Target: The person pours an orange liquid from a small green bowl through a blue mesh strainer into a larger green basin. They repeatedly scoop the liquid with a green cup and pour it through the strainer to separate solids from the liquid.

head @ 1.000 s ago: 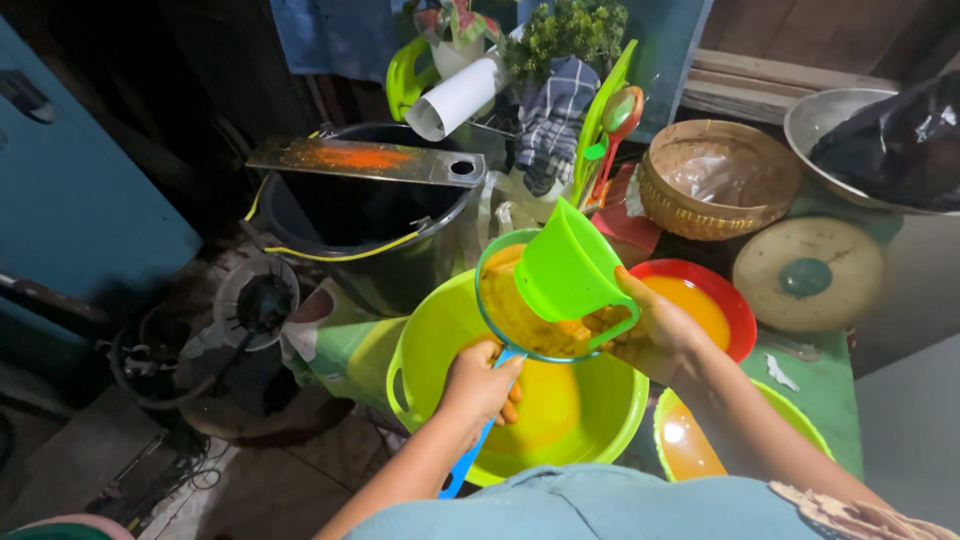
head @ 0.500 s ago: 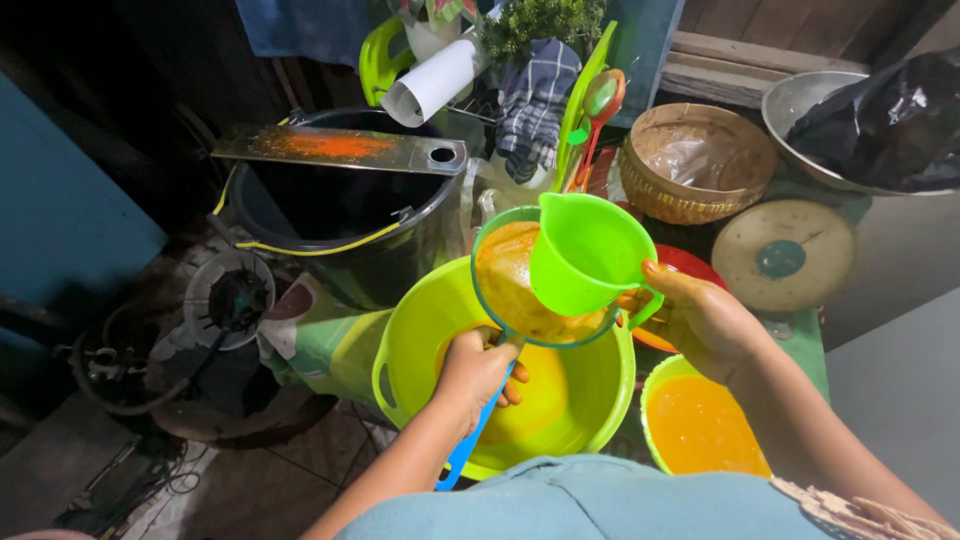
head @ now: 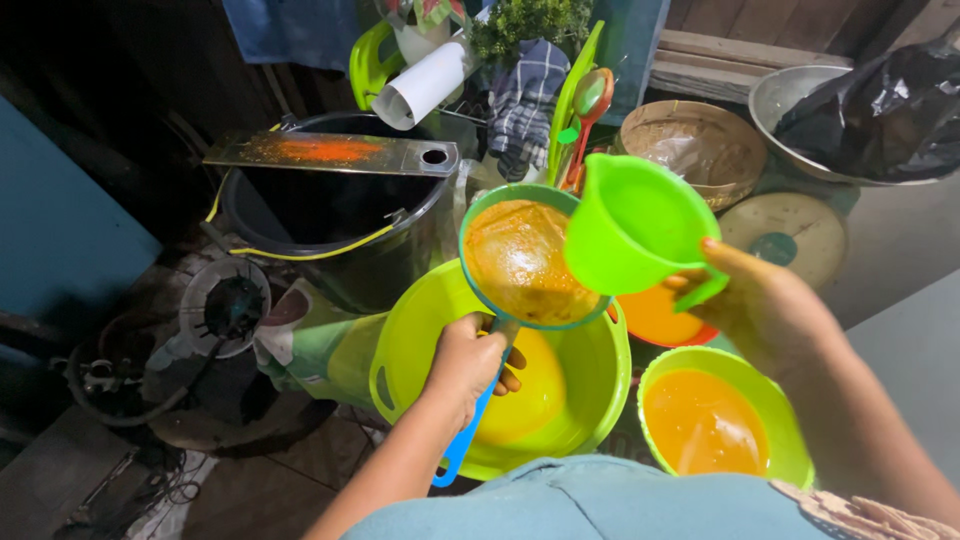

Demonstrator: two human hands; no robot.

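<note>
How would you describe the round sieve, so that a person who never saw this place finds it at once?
Start at the large lime-green basin in the middle, beside the black drum. Directly above it the left hand holds a blue handle that ends in the sieve. Unlike the nearby bowls, it is a teal-rimmed mesh circle coated with orange pulp.
</note>
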